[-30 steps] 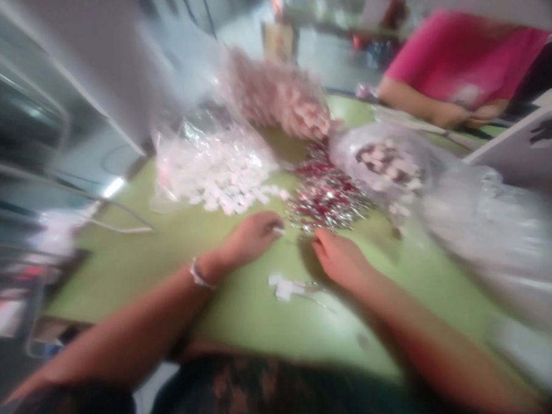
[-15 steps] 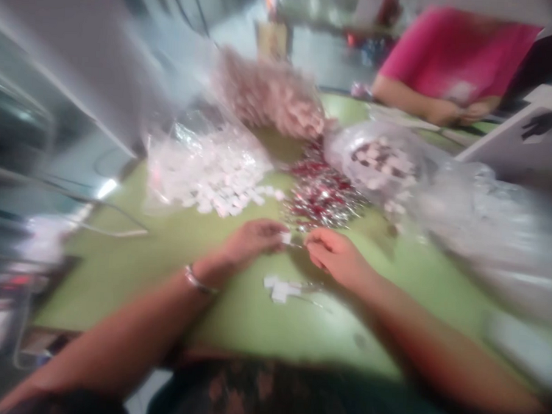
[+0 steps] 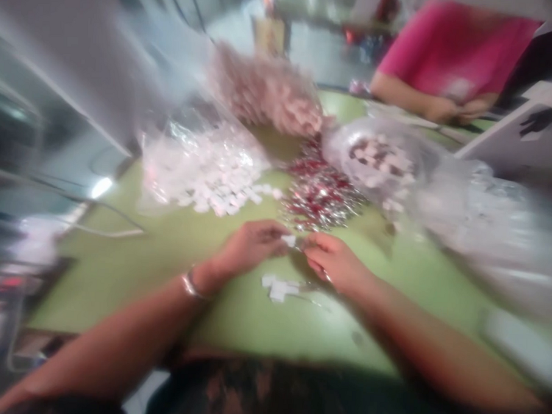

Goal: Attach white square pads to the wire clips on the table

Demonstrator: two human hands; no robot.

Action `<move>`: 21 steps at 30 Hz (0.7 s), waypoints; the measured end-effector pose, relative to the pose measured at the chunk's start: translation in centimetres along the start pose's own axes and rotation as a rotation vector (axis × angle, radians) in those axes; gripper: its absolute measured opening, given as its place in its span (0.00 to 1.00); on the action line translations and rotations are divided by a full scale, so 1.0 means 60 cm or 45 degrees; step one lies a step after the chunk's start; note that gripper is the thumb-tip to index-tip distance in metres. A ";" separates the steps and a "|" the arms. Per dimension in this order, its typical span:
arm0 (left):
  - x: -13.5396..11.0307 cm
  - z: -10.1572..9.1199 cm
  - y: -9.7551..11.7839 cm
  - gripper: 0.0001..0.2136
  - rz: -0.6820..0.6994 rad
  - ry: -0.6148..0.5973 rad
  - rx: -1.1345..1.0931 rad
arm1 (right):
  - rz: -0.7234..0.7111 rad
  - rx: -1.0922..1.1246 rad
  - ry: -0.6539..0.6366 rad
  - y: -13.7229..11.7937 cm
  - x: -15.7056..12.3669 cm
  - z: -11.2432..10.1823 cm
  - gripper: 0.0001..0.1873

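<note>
My left hand point(image 3: 258, 246) pinches a small white piece point(image 3: 289, 239) between thumb and fingers above the green table point(image 3: 225, 314). Right beside it, my right hand point(image 3: 331, 255) is closed at the fingertips around something thin, partly hidden and blurred, near the white piece. On the table just below my hands lie several small white pieces point(image 3: 279, 289) with thin wire-like ends pointing right. Beyond my hands sits a pile of shiny silver and red strands point(image 3: 325, 194).
An open plastic bag spills white pieces point(image 3: 226, 189) at the left. Pink pieces point(image 3: 271, 97) in plastic lie at the back, and another bag holds white and brown pieces point(image 3: 383, 157) at the right. Across the table sits a person in a pink top point(image 3: 460, 56).
My right hand has moved closer to the left, so the gap between the fingertips is smaller. The white piece is still in my left fingers. The view has shifted slightly.
</note>
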State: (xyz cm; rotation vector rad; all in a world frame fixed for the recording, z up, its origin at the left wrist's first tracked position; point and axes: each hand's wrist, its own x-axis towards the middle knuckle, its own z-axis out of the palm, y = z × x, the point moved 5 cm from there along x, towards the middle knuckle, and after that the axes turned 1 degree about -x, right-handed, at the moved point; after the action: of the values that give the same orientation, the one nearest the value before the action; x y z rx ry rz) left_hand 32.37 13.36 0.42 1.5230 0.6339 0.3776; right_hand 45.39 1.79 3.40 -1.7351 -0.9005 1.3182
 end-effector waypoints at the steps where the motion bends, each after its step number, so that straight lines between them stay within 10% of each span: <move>1: 0.000 0.000 0.002 0.13 0.021 -0.014 0.014 | -0.002 0.021 -0.009 0.000 0.000 0.001 0.05; 13: -0.009 0.002 0.021 0.10 0.274 -0.127 0.407 | 0.034 -0.384 -0.200 0.005 0.005 -0.002 0.10; 21: -0.008 0.020 -0.008 0.12 -0.037 -0.200 0.129 | -0.091 -0.513 -0.082 -0.005 0.010 -0.005 0.10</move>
State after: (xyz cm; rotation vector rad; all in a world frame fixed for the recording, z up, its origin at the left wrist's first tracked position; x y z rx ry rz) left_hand 32.65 12.08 -0.06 1.6206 0.5571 0.2036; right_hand 45.77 2.38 3.44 -1.9459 -1.3251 1.2102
